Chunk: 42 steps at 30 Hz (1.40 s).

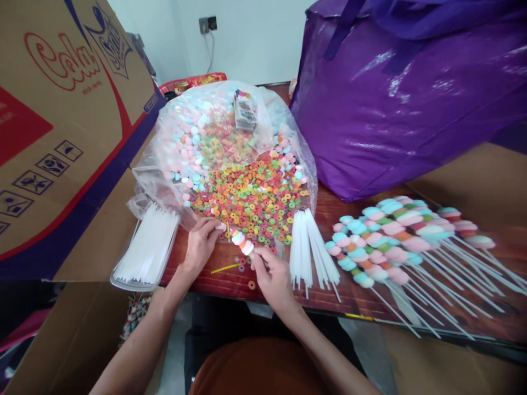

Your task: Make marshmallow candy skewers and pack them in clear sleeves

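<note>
My right hand [274,274] grips a candy skewer [242,241], threaded with blue, white, orange and pink pieces and tilted up to the left. Between the fingertips of my left hand [201,241] is a small pale pink candy [222,226], close to the skewer's upper end. Just beyond both hands, colourful ring gummies [255,192] lie heaped in a clear plastic bag [164,159], along with pink, blue and white candies [185,142]. A yellow stick [225,268] and a loose orange ring [251,285] rest on the table near my hands.
White sticks lie in a clear tray [135,286] at left and in a fanned bundle [307,247] at right. Finished-looking candy skewers [382,236] are piled further right. A printed carton [61,137] and a purple bag [403,109] flank the wooden table [185,274].
</note>
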Available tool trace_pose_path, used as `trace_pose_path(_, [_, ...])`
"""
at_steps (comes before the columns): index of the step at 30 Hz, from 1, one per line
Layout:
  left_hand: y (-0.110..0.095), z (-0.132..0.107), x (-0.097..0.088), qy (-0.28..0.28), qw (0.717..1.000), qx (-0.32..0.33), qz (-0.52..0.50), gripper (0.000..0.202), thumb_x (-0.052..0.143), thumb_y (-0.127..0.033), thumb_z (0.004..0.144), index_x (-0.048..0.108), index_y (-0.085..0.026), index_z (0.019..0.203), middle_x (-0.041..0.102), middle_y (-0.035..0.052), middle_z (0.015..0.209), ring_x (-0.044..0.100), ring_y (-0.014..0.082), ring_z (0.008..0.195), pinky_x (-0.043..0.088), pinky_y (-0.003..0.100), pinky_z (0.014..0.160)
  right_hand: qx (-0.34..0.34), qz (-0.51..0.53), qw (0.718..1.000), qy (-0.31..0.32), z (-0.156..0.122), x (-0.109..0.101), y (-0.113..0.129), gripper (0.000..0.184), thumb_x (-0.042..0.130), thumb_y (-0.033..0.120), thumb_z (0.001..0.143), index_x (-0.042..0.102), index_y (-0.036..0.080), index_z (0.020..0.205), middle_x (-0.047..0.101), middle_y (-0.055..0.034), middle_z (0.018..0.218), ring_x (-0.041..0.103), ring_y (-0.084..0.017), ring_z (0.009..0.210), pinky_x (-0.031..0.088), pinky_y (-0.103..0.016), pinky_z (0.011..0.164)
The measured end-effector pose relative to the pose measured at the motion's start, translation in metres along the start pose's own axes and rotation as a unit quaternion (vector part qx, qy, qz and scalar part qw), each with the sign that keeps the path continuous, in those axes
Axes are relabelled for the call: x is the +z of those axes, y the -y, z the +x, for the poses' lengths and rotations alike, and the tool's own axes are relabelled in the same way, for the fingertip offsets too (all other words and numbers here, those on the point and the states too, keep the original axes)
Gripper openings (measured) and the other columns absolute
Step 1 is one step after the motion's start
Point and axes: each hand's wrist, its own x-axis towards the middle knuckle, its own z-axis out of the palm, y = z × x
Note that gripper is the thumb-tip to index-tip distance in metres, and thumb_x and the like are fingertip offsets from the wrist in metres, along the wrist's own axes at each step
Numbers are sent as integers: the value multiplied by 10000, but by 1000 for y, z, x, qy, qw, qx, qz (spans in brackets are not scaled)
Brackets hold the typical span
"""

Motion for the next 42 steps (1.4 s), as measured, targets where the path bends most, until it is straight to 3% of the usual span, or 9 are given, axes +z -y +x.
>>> trace_pose_path(6, [5, -2, 5, 19, 993, 35, 111, 214, 520, -299, 965, 715, -244, 1035, 626, 72, 1065, 645, 182, 934, 535, 308, 883, 1, -1, 1000, 0, 1, -1, 1, 289, 467, 372, 979, 609, 205, 791, 567, 10, 618, 521, -128, 560, 414, -234, 537])
trace_pose_path(14, [-15, 14, 3, 102, 973, 24, 206, 224, 472, -205, 955, 692, -184, 985, 609, 110, 984, 626, 220, 897, 530, 314, 801, 0, -2, 1000, -4, -1, 0, 1, 286, 472, 353, 981, 578, 204, 762, 542, 23, 613, 497, -116, 544, 384, -227, 531])
trace_pose_path(17, [-15, 15, 1, 74, 986, -9, 147, 218, 501, -204, 932, 707, -195, 1002, 641, 99, 972, 633, 212, 884, 518, 311, 813, -4, -3, 1000, -3, 0, 0, 1, 278, 469, 341, 981, 587, 204, 770, 547, 21, 617, 508, -121, 553, 389, -230, 537])
trace_pose_path(20, [-12, 11, -1, 24, 993, -111, -15, 228, 580, -304, 899, 730, -196, 1032, 688, 54, 874, 642, 188, 792, 518, 299, 765, -13, -4, 1000, -3, 1, -1, 2, 291, 468, 343, 983, 586, 205, 755, 559, 17, 628, 525, -123, 568, 395, -229, 542])
trace_pose_path(23, [-12, 4, 1, 5, 947, -234, -219, 360, 652, -409, 845, 725, -195, 1125, 742, 40, 892, 677, 186, 765, 535, 302, 741, -15, -8, 1000, 4, 1, -1, 2, 300, 460, 346, 989, 586, 209, 753, 572, 11, 639, 536, -125, 574, 397, -232, 543])
trace_pose_path(25, [-15, 0, 4, -3, 918, -267, -294, 404, 688, -428, 813, 723, -196, 1142, 759, 50, 966, 694, 191, 796, 546, 313, 776, -15, -15, 1000, 11, 1, 0, 2, 302, 450, 341, 993, 587, 213, 756, 575, 10, 636, 538, -130, 577, 394, -237, 543])
trace_pose_path(36, [-35, -7, 10, -23, 913, -238, -331, 331, 711, -375, 789, 723, -186, 1060, 756, 62, 1019, 692, 196, 905, 546, 317, 843, -19, -41, 999, 8, 0, 2, 1, 243, 460, 291, 982, 610, 216, 806, 589, 7, 644, 555, -143, 594, 399, -255, 566])
trace_pose_path(42, [-34, -13, 14, -43, 915, -214, -340, 305, 724, -353, 795, 695, -179, 1043, 753, 72, 992, 704, 212, 936, 556, 328, 840, -29, -60, 998, 4, -1, 3, -1, 243, 458, 275, 980, 600, 214, 791, 546, 24, 616, 499, -124, 545, 383, -247, 553])
